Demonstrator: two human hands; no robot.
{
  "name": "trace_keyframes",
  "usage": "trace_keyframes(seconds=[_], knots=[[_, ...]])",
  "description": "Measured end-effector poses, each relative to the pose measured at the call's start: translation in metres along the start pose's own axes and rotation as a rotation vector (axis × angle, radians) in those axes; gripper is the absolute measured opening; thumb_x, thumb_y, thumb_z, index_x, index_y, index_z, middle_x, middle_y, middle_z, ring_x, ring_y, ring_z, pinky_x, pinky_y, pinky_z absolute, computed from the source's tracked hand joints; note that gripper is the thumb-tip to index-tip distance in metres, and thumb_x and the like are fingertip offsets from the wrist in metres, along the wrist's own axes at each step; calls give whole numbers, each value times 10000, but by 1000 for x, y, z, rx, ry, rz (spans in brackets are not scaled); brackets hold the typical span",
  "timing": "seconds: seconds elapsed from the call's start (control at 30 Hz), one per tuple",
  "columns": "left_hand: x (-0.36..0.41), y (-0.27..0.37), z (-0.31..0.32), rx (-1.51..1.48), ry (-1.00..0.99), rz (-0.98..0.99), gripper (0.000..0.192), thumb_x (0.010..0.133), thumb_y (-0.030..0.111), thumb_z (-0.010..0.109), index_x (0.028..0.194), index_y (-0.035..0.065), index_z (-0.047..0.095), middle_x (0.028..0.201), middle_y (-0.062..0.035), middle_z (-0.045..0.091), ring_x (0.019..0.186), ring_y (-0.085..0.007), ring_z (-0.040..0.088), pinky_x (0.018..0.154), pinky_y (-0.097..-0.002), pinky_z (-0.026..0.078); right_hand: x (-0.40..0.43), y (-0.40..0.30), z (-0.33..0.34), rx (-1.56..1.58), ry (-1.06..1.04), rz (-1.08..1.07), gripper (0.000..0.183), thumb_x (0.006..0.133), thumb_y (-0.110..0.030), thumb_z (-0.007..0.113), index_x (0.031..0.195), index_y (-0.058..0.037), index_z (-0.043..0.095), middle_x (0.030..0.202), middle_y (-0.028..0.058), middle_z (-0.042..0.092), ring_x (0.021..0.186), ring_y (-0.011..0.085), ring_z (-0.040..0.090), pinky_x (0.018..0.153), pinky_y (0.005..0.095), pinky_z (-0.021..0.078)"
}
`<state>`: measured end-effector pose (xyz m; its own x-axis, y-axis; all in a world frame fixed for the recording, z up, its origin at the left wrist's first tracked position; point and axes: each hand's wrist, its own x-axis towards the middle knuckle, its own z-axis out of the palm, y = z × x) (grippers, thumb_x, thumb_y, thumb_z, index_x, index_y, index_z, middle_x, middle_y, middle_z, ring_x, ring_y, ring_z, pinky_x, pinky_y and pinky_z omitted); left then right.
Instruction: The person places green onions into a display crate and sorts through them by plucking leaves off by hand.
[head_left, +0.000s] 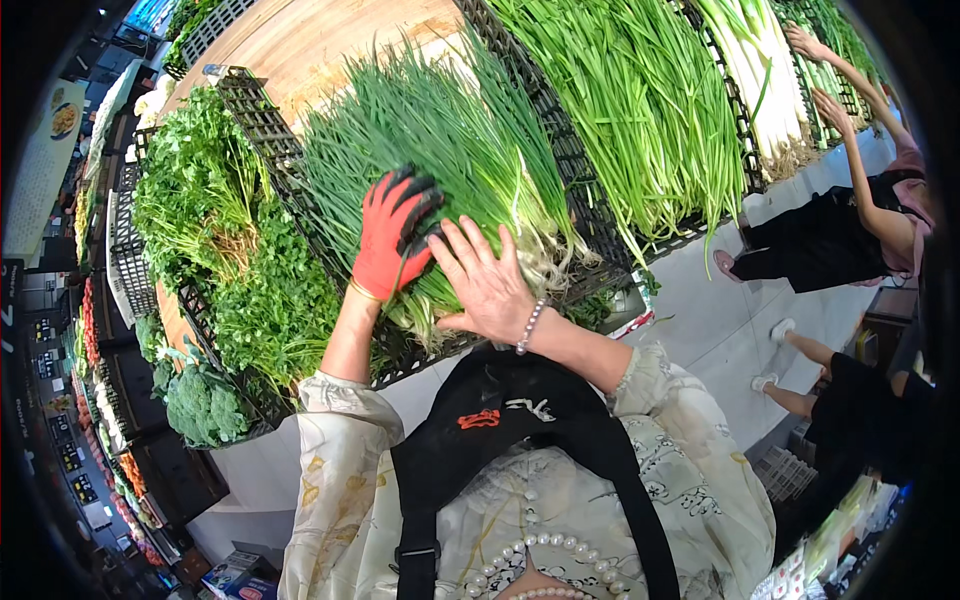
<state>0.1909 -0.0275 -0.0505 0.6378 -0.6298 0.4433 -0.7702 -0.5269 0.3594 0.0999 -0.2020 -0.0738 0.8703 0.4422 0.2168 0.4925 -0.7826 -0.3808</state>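
My left hand, in a red and black work glove, lies on a pile of green onions with its fingers bent over the leaves. Bare and wearing a beaded bracelet, my right hand rests on the near part of the same pile, its fingers spread and their tips close to the gloved fingers. White roots of the onions show to the right of it. Whether either palm has hold of any stalks is hidden. The onions lie between black plastic crate walls.
Leafy herbs and broccoli are on the left. Garlic chives and leeks fill crates on the right. A person in a black apron reaches into the far right crates; another person's legs show below.
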Motion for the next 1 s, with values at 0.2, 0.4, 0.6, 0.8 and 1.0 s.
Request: trace_keyframes(seconds=[0.2, 0.4, 0.6, 0.8, 1.0], knots=[[19, 14, -31, -465, 198, -166, 548, 735, 118, 715, 1244, 68, 519, 1303, -116, 497, 1268, -278, 403, 1073, -407, 293, 8, 72, 35, -203, -99, 302, 951, 758, -529, 639, 1470, -112, 165, 1528, 118, 161, 1381, 313, 200, 1056, 595, 216], [-11, 41, -51, -443, 807, -366, 455, 805, -41, 597, 1243, -9, 479, 1297, -132, 476, 1230, -235, 430, 1051, -368, 314, 7, 111, 16, 245, -79, 410, 933, 771, -465, 660, 1461, -78, 164, 1516, 140, 182, 1382, 320, 206, 1078, 549, 225], [-86, 121, -3, 125, 133, -211, 614, 651, 213, 708, 1225, 70, 543, 1331, -166, 421, 1284, -374, 325, 1074, -504, 222, -6, 125, -18, 570, 92, 419, 447, 896, -191, 508, 1306, -24, 447, 1406, 157, 370, 1257, 258, 423, 1022, 396, 389], [-46, 130, 58, 57, -125, -39, 541, 728, 280, 675, 1218, 92, 544, 1307, -118, 474, 1277, -350, 357, 1061, -539, 238, 32, 161, 19, 324, 119, 409, 269, 867, -86, 489, 1110, -15, 580, 1080, 204, 596, 908, 302, 616, 827, 371, 478], [-56, 118, 69, 51, -149, -15, 539, 703, 260, 700, 1195, 101, 551, 1326, -131, 452, 1277, -378, 344, 1045, -533, 245, 42, 161, 24, 181, 90, 449, 350, 889, -168, 474, 1217, -46, 500, 1188, 240, 529, 1039, 386, 553, 908, 444, 439]])
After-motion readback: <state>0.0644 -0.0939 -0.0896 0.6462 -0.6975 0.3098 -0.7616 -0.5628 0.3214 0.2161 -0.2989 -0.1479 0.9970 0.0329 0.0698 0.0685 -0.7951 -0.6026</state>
